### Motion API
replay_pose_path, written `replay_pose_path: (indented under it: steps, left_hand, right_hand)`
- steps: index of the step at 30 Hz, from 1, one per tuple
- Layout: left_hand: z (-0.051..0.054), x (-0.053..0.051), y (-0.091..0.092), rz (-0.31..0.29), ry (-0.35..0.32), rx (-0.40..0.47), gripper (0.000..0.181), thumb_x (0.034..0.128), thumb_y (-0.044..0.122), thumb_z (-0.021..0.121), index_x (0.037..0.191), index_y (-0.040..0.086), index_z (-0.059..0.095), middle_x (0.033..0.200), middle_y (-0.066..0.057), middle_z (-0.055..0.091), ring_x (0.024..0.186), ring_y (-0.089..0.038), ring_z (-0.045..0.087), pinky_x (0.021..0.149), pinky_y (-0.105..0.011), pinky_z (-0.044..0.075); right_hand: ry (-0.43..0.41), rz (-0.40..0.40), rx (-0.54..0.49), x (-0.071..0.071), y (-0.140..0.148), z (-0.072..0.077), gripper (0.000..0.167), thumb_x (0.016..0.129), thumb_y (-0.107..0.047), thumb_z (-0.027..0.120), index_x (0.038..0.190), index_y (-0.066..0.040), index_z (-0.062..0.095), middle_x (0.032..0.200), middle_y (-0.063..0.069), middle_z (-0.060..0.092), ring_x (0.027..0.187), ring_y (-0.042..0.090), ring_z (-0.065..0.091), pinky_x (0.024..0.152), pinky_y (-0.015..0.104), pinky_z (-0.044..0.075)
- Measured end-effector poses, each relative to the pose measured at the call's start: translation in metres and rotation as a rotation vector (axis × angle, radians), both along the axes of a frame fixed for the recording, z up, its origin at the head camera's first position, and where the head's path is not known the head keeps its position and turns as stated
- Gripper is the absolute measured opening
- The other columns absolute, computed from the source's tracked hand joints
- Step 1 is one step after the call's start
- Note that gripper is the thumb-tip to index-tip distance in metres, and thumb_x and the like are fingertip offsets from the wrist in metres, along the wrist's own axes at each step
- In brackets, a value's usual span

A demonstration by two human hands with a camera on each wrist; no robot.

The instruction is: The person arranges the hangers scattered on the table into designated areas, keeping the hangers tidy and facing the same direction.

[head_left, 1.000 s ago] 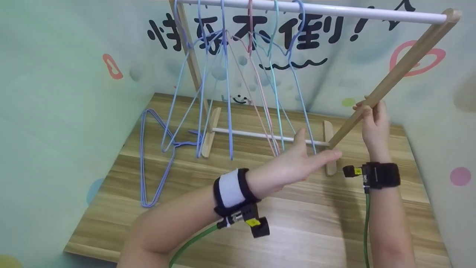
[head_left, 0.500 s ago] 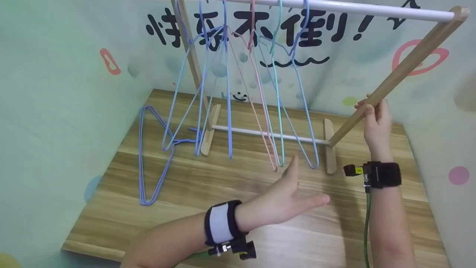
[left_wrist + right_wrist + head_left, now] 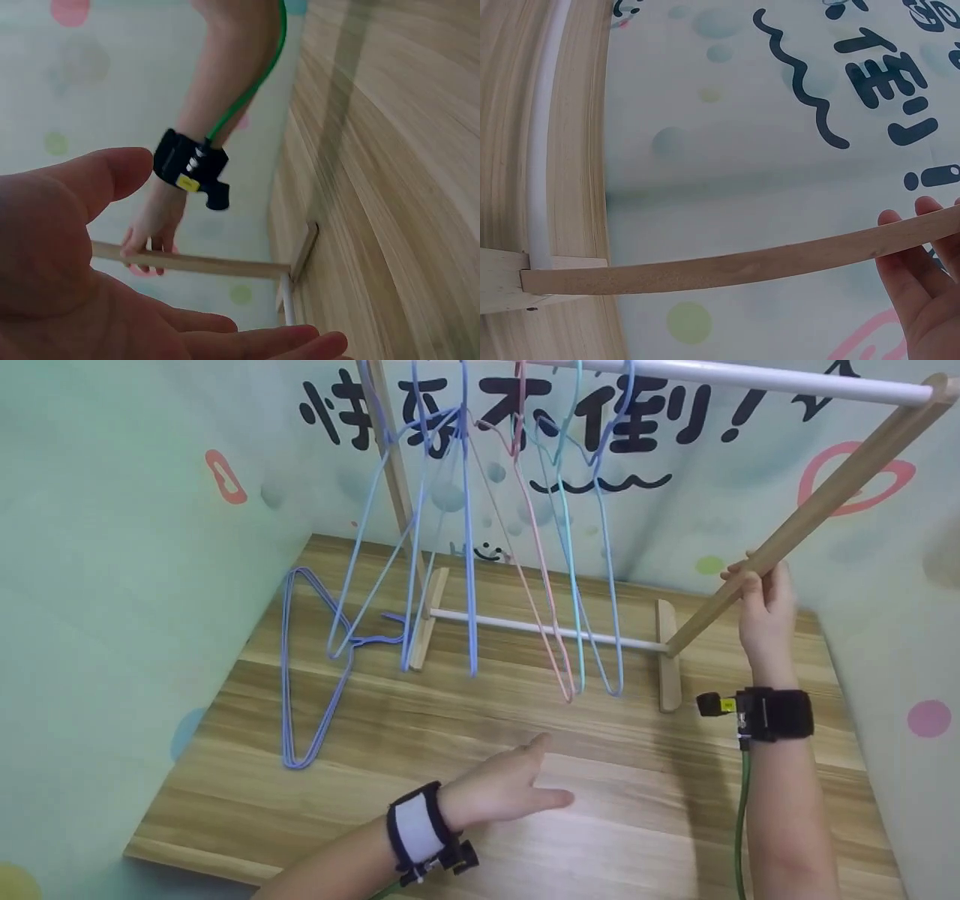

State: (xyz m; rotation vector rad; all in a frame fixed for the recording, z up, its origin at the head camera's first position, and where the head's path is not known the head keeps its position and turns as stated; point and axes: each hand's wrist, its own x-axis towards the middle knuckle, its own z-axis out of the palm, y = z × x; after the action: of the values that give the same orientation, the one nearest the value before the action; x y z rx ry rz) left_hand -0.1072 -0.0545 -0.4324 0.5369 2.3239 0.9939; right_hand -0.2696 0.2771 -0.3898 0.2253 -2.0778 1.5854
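Note:
In the head view my left hand [image 3: 499,789] hovers over the tabletop, fingers and thumb extended, holding nothing. It is nearest to the lower ends of a pink hanger [image 3: 541,562], a teal hanger [image 3: 568,540] and a blue hanger [image 3: 606,532], which hang from the rack's white top rail [image 3: 720,373]. With my right hand [image 3: 769,615] I grip the rack's right wooden post [image 3: 840,495], thumb on the near side and fingers behind. The right wrist view shows fingers on both sides of this post [image 3: 705,271]. Several more blue hangers [image 3: 471,577] hang further left.
A few blue-violet hangers [image 3: 286,675] lie stacked on the wooden table [image 3: 225,817] at the left. The rack's white lower bar [image 3: 510,624] runs between two wooden feet [image 3: 668,682]. Printed walls stand behind and at both sides.
My left hand has drawn back from the hangers, toward the lower left. The hangers at the right have swung a little. My right hand keeps its hold on the post.

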Motion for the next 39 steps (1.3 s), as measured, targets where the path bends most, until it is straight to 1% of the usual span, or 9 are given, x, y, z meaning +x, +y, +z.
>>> replay_pose_path:
  steps: [4, 7, 9, 11, 15, 21, 26, 31, 39]
  left_hand:
    - [-0.018, -0.011, -0.017, 0.112, 0.019, 0.027, 0.092, 0.0862, 0.054, 0.063, 0.149, -0.002, 0.024, 0.148, -0.023, 0.032, 0.124, -0.032, 0.048, 0.101, -0.042, 0.041]
    - [-0.03, -0.02, -0.03, 0.22, 0.04, 0.016, 0.091, 0.0859, 0.049, 0.065, 0.149, -0.002, 0.024, 0.125, -0.023, 0.056, 0.091, -0.028, 0.064, 0.076, -0.041, 0.054]
    - [-0.04, -0.026, -0.04, 0.305, 0.126, -0.052, 0.09, 0.0842, 0.045, 0.069, 0.147, -0.003, 0.026, 0.102, -0.018, 0.065, 0.068, -0.023, 0.061, 0.058, -0.037, 0.053]
    - [-0.051, -0.034, -0.053, 0.38, 0.274, -0.18, 0.086, 0.0829, 0.042, 0.071, 0.144, -0.006, 0.032, 0.089, -0.016, 0.063, 0.066, -0.026, 0.059, 0.055, -0.038, 0.051]
    - [-0.074, -0.053, -0.089, 0.59, 0.483, -0.447, 0.084, 0.0788, 0.042, 0.076, 0.136, -0.009, 0.04, 0.105, -0.028, 0.057, 0.089, -0.041, 0.057, 0.07, -0.051, 0.051]
    - [-0.099, -0.072, -0.157, 0.84, 0.366, -0.618, 0.106, 0.0787, 0.056, 0.071, 0.147, -0.007, 0.019, 0.138, -0.045, 0.024, 0.124, -0.061, 0.027, 0.097, -0.072, 0.026]
    - [-0.111, -0.068, -0.203, 0.954, 0.213, -0.584, 0.111, 0.081, 0.055, 0.069, 0.147, -0.01, 0.009, 0.141, -0.049, -0.004, 0.129, -0.065, 0.003, 0.1, -0.075, 0.009]
    - [-0.117, -0.062, -0.228, 1.027, 0.221, -0.432, 0.112, 0.0803, 0.045, 0.074, 0.147, -0.011, 0.003, 0.138, -0.051, 0.006, 0.128, -0.066, 0.009, 0.098, -0.076, 0.013]
    - [-0.113, -0.065, -0.24, 1.061, 0.36, -0.359, 0.105, 0.0801, 0.031, 0.077, 0.148, -0.008, 0.008, 0.134, -0.044, 0.031, 0.116, -0.059, 0.034, 0.09, -0.068, 0.034]
  right_hand:
    - [-0.004, -0.009, 0.014, 0.001, 0.0, 0.001, 0.025, 0.101, -0.013, 0.045, 0.124, -0.007, 0.052, 0.108, 0.016, 0.058, 0.104, 0.024, 0.059, 0.093, 0.031, 0.044]
    - [-0.002, -0.016, 0.026, 0.001, 0.0, 0.002, 0.025, 0.101, -0.013, 0.045, 0.124, -0.007, 0.052, 0.109, 0.017, 0.058, 0.105, 0.024, 0.059, 0.093, 0.031, 0.044]
    - [0.004, -0.011, 0.02, 0.001, 0.0, 0.003, 0.025, 0.101, -0.012, 0.044, 0.124, -0.007, 0.052, 0.108, 0.016, 0.058, 0.105, 0.024, 0.059, 0.092, 0.031, 0.044]
    - [0.011, -0.002, 0.013, 0.001, 0.0, 0.003, 0.025, 0.101, -0.011, 0.044, 0.124, -0.006, 0.052, 0.108, 0.016, 0.059, 0.105, 0.025, 0.059, 0.092, 0.031, 0.044]
    - [0.029, 0.008, 0.02, 0.0, 0.0, 0.003, 0.024, 0.101, -0.009, 0.044, 0.123, -0.006, 0.053, 0.108, 0.016, 0.059, 0.104, 0.025, 0.059, 0.091, 0.03, 0.044]
    - [0.043, 0.013, 0.018, -0.001, 0.0, 0.001, 0.024, 0.1, -0.008, 0.044, 0.122, -0.005, 0.053, 0.107, 0.018, 0.059, 0.102, 0.025, 0.059, 0.093, 0.03, 0.044]
    - [0.022, 0.002, 0.051, 0.0, -0.001, -0.001, 0.025, 0.1, -0.01, 0.044, 0.124, -0.005, 0.053, 0.106, 0.012, 0.06, 0.103, 0.023, 0.059, 0.094, 0.03, 0.044]
    - [0.007, -0.007, 0.058, 0.001, -0.002, -0.001, 0.025, 0.101, -0.011, 0.044, 0.124, -0.006, 0.053, 0.108, 0.015, 0.06, 0.104, 0.024, 0.059, 0.094, 0.031, 0.044]
    - [-0.006, -0.011, 0.029, 0.003, -0.001, 0.001, 0.026, 0.101, -0.013, 0.044, 0.125, -0.007, 0.052, 0.108, 0.007, 0.06, 0.106, 0.025, 0.058, 0.095, 0.032, 0.043]
